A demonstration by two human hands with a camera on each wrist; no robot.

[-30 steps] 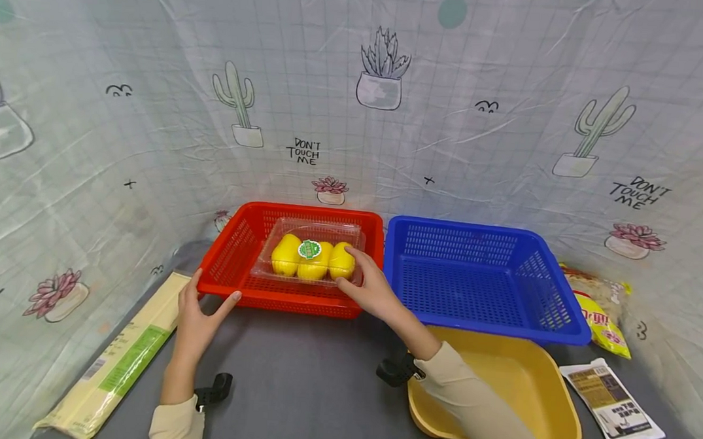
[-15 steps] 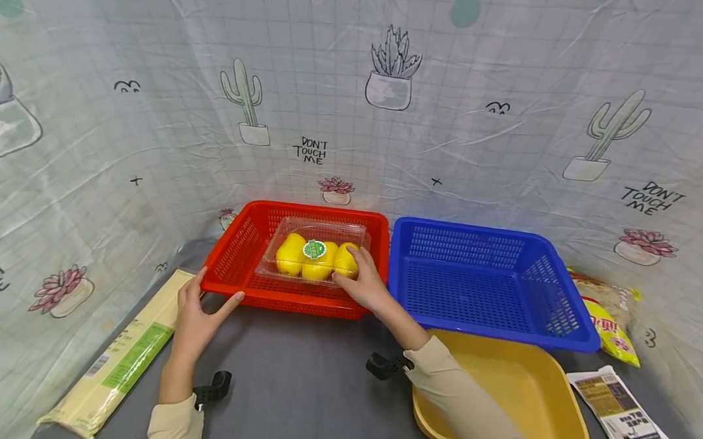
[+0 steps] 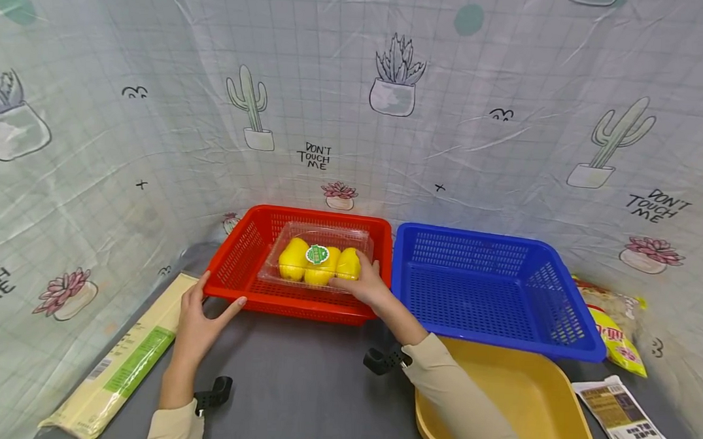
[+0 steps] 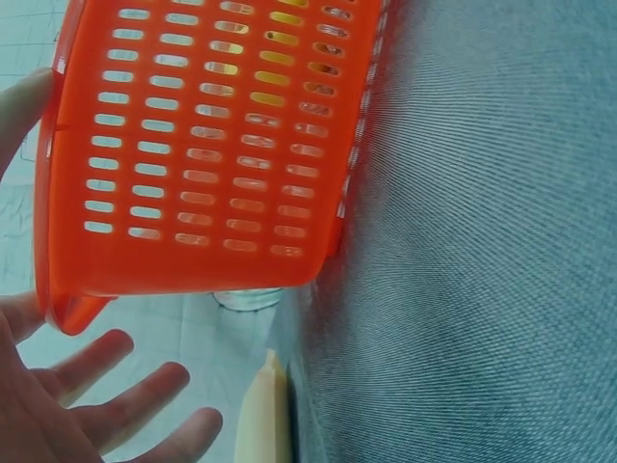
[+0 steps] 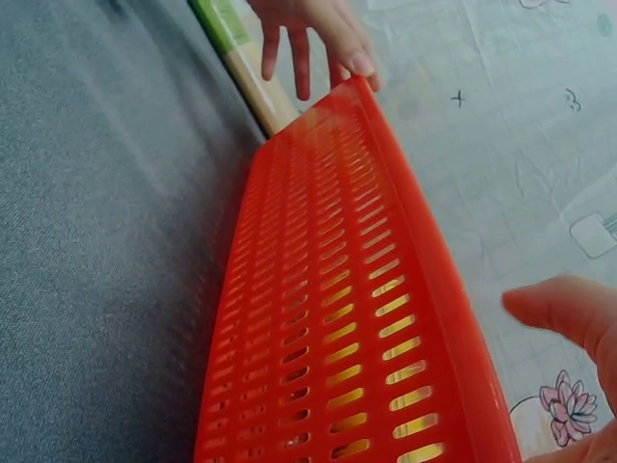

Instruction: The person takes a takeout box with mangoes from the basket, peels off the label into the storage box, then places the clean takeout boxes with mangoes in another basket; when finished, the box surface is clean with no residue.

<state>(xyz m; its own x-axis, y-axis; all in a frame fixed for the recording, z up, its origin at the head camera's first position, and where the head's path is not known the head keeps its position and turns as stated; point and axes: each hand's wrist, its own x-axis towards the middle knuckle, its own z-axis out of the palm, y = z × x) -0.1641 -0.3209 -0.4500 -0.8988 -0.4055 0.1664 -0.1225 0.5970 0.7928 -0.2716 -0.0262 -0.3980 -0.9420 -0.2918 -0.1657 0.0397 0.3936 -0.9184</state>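
Note:
A clear plastic clamshell box (image 3: 269,268) with three yellow fruits (image 3: 320,267) and a green-and-white round sticker lies inside the red slotted basket (image 3: 294,307). My right hand (image 3: 369,287) is at the right end of the box, thumb near its front corner and fingers over its top right. Only part of this hand shows in the right wrist view, above the basket rim. My left hand (image 3: 196,324) touches the front left corner of the red basket with thumb and index finger. Its other fingers (image 4: 135,400) extend below the corner in the left wrist view.
Right of the red basket stands a blue basket (image 3: 464,339), with a tan basin (image 3: 578,419) in front, partly under my right sleeve. Farther right lie a yellow food bag (image 3: 620,342) and a white-and-brown pouch (image 3: 628,421). A long cream-and-green packet (image 3: 127,360) lies at left.
The head view has shifted slightly. My right fingers have slid a little lower around the right end of the clamshell box. My left hand stays at the basket corner.

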